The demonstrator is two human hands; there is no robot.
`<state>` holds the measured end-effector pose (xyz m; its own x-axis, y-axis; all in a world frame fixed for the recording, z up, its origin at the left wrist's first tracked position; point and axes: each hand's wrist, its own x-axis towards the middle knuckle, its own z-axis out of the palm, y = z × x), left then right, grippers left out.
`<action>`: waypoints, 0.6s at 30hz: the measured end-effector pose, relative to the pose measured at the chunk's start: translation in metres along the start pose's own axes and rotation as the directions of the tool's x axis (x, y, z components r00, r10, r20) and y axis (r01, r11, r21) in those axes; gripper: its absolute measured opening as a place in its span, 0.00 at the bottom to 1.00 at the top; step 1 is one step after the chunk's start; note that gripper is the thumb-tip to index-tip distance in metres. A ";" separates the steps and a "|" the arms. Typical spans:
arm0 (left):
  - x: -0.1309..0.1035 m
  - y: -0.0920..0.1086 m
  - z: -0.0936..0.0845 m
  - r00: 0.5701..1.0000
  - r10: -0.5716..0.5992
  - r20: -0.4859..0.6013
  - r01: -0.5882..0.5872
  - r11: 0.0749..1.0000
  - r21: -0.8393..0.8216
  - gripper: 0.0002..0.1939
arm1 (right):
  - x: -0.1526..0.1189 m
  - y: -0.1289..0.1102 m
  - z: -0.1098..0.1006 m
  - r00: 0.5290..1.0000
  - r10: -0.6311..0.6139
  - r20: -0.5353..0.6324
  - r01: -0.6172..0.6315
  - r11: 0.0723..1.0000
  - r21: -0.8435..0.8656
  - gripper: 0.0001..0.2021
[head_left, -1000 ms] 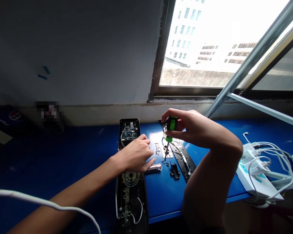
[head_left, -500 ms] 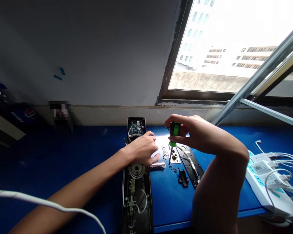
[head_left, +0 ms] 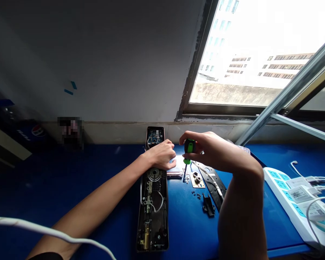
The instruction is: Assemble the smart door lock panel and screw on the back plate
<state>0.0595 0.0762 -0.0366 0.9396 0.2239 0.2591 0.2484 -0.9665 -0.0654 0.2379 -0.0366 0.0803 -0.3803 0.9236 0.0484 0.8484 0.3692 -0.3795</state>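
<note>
A long, opened door lock housing (head_left: 155, 202) lies lengthwise before me, with a circuit board (head_left: 155, 137) at its far end and metal lock parts at the near end. Across its middle lies my left hand (head_left: 164, 154), fingers curled over the right edge, covering part of the lock. My right hand (head_left: 200, 146) is closed round the black and green handle of a screwdriver (head_left: 189, 148). Its shaft points down, with the tip at a cluster of small screws (head_left: 186, 180). Close by sit a square metal plate (head_left: 197, 180) and a reddish, shiny cylindrical part (head_left: 174, 175).
A black bracket (head_left: 208, 206), more small screws (head_left: 196, 195) and a long black plate (head_left: 211, 180) with a white cable lie on the blue table (head_left: 189, 231). A power strip (head_left: 287, 202) with chargers occupies the right. A white cable (head_left: 56, 233) crosses at lower left.
The screwdriver's tip has moved from beside the square plate leftward to the small screws. My left hand keeps its place on the lock. The whole view has shifted slightly.
</note>
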 end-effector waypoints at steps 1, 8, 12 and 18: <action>0.001 -0.001 0.002 1.000 -0.009 -0.001 0.009 1.000 0.004 0.18 | 0.001 0.001 0.001 1.000 -0.001 -0.002 0.001 1.000 0.001 0.08; -0.004 0.004 0.003 0.993 -0.104 -0.058 0.105 0.994 0.020 0.18 | 0.011 0.004 0.011 0.997 0.014 -0.073 -0.018 0.998 -0.062 0.06; -0.020 0.016 -0.005 0.974 -0.175 -0.143 0.179 0.984 0.015 0.15 | 0.017 -0.001 0.017 0.992 0.035 -0.120 -0.051 0.989 -0.138 0.05; -0.061 0.037 -0.017 0.944 -0.177 -0.280 0.172 0.984 -0.040 0.10 | 0.024 -0.006 0.029 0.988 0.131 -0.082 -0.147 0.963 -0.225 0.06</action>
<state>0.0079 0.0243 -0.0384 0.7765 0.3467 0.5261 0.3971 -0.9176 0.0187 0.2126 -0.0200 0.0571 -0.2342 0.9694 0.0735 0.9558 0.2434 -0.1651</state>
